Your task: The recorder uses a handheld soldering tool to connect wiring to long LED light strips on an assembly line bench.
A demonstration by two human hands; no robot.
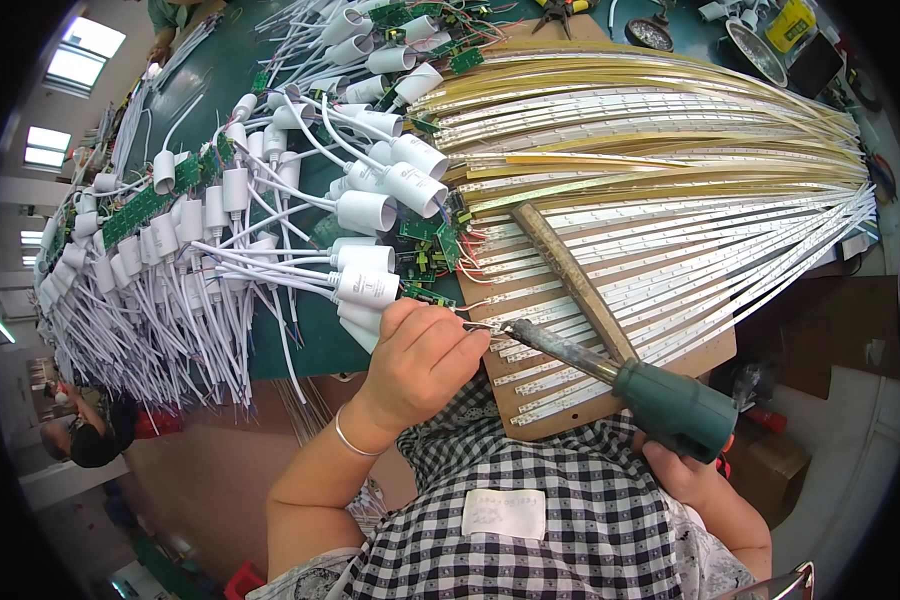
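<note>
Our left hand (422, 355) is curled tight, pinching what looks like a thin wire or solder at the end of a light strip (670, 265); the strand itself is too fine for us to be sure. Our right hand (682, 470) grips the green handle of the soldering iron (570, 352), whose tip meets the strip end just beside our left fingertips (475, 335), at the near edge of the brown board (710, 350). A wooden bar (570, 280) lies across the fanned strips, pinning them. Small green circuit boards (430, 245) with white cylinders (368, 288) and trailing white cables (220, 330) sit just left of the joint. The hot tip is so close to our fingers that a slip could burn them, and lingering could scorch the strip or bridge neighbouring pads.
</note>
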